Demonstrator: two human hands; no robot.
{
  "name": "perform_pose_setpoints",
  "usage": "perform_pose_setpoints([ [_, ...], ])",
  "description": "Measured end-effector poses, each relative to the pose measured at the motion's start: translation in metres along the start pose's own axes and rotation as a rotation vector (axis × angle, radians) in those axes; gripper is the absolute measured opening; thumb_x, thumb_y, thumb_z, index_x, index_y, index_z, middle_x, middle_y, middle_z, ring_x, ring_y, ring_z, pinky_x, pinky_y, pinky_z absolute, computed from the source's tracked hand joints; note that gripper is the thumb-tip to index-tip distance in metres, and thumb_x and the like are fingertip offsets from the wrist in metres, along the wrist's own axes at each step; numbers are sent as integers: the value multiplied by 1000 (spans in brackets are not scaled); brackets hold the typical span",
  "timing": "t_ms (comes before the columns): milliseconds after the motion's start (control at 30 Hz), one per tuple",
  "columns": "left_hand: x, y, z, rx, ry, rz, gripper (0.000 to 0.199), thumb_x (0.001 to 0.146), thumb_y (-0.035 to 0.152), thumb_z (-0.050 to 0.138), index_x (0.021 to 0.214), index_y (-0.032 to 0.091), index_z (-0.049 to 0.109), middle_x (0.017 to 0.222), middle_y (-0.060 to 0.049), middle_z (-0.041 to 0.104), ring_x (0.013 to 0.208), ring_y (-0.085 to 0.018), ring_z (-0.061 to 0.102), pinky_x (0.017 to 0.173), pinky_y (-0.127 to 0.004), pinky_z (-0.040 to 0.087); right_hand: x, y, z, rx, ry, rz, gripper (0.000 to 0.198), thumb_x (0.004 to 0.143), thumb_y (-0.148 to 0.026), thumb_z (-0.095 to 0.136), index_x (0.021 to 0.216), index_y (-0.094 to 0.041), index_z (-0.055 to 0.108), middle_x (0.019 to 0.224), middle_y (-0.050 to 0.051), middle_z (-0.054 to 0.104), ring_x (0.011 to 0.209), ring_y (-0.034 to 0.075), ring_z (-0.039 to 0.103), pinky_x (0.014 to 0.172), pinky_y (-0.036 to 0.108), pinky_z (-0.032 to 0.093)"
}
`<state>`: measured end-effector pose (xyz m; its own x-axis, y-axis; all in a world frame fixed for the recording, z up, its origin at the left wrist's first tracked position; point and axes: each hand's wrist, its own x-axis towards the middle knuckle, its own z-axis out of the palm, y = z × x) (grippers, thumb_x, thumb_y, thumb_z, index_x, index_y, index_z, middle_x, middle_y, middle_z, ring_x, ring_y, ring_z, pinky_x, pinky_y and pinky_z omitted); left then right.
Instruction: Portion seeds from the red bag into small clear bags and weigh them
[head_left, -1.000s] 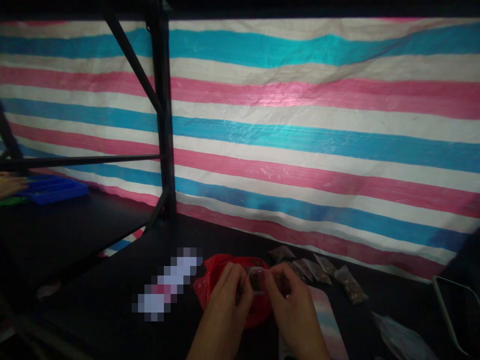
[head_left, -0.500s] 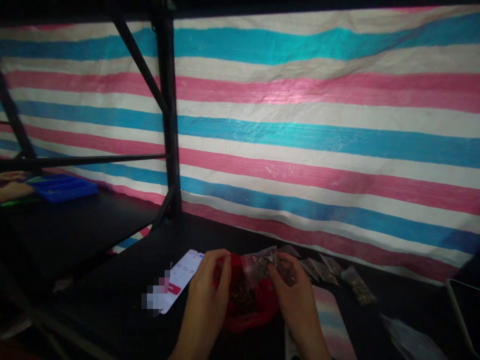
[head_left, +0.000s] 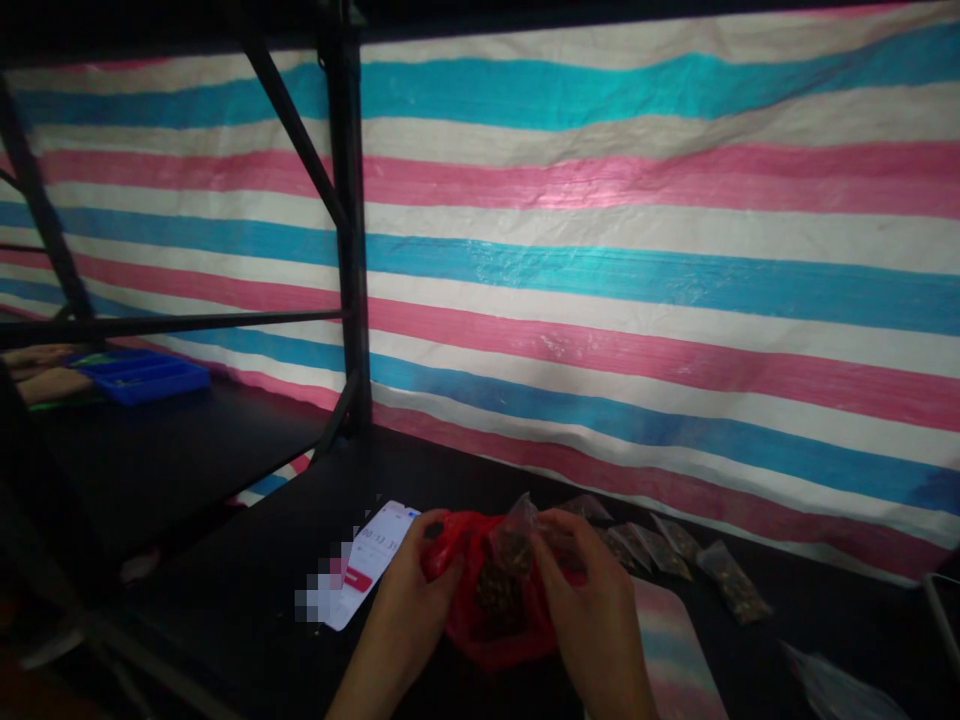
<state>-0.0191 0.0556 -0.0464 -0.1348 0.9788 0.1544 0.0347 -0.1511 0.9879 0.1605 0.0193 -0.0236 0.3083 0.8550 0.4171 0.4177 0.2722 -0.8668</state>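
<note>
A red plastic bag (head_left: pixel 502 645) lies open on the black table between my hands, holding a heap of small brownish metal-looking pieces (head_left: pixel 499 598), too small to name surely. My left hand (head_left: pixel 416 580) is closed on the bag's left rim. With thumb and fingers, my right hand (head_left: pixel 592 580) pinches a small clear zip bag (head_left: pixel 516 535) over the red bag's mouth; some of the same pieces show inside it. Part of the zip bag is hidden behind my right fingers.
Several filled clear bags (head_left: pixel 731 582) lie behind and right of my right hand. Near it sits a flat reflective plate (head_left: pixel 675 635). Flat clear bags (head_left: pixel 840 685) lie at the lower right, a lit phone (head_left: pixel 371 555) left. Beyond a black post (head_left: pixel 354 250), another person's hands (head_left: pixel 52 380) touch a blue tray (head_left: pixel 161 378).
The zip bag has tipped more upright and come lower over the heap, with its pieces lower in it. The red bag's mouth is spread wider. The view has shifted slightly.
</note>
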Motion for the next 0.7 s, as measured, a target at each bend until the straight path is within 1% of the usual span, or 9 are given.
perform_pose_setpoints([
  [100, -1, 4, 2, 11, -21, 35, 38, 76, 33, 72, 112, 20, 70, 111, -9, 79, 106, -31, 74, 97, -46, 57, -2, 1, 1, -32, -40, -21, 23, 95, -39, 64, 107, -26, 79, 109, 8, 82, 99, 28, 77, 88, 38, 61],
  [200, -2, 3, 4, 14, -26, 43, 32, 76, 32, 71, 106, 21, 71, 108, -8, 79, 104, -31, 74, 97, -45, 57, -6, 1, 3, -64, -17, -48, 24, 97, -40, 62, 109, -27, 79, 110, 8, 81, 99, 27, 77, 89, 38, 61],
  [333, -2, 1, 7, -27, -51, -8, 33, 75, 33, 71, 105, 19, 71, 101, -9, 80, 97, -31, 76, 87, -44, 61, -9, 2, 4, -96, -43, -85, 24, 98, -39, 61, 107, -28, 79, 111, 7, 81, 102, 27, 77, 92, 39, 61],
  [433, -2, 1, 9, -71, -40, -51, 30, 74, 30, 66, 102, 19, 68, 95, -7, 79, 90, -29, 78, 82, -42, 62, -11, 3, 4, -102, -14, -91, 26, 98, -40, 59, 109, -27, 79, 111, 8, 81, 100, 28, 77, 89, 40, 62],
  [500, -2, 1, 11, -95, -45, -77, 30, 74, 28, 62, 102, 20, 65, 94, -6, 79, 87, -28, 78, 79, -41, 63, -12, 3, 3, -103, 7, -97, 27, 97, -41, 59, 108, -26, 79, 108, 8, 82, 99, 28, 78, 88, 40, 62],
  [600, -1, -2, 14, -93, -62, -105, 31, 76, 32, 61, 105, 20, 63, 95, -6, 79, 85, -28, 78, 77, -42, 63, -12, 3, 2, -89, 12, -71, 28, 97, -41, 59, 110, -27, 78, 110, 8, 82, 101, 28, 78, 91, 41, 62],
  [700, 0, -8, 15, -36, -50, -123, 36, 76, 36, 66, 108, 20, 62, 98, -8, 79, 92, -31, 78, 86, -46, 61, -11, 5, 0, -102, -97, 8, 36, 92, -39, 65, 124, -27, 76, 124, 9, 80, 113, 31, 76, 99, 44, 60],
])
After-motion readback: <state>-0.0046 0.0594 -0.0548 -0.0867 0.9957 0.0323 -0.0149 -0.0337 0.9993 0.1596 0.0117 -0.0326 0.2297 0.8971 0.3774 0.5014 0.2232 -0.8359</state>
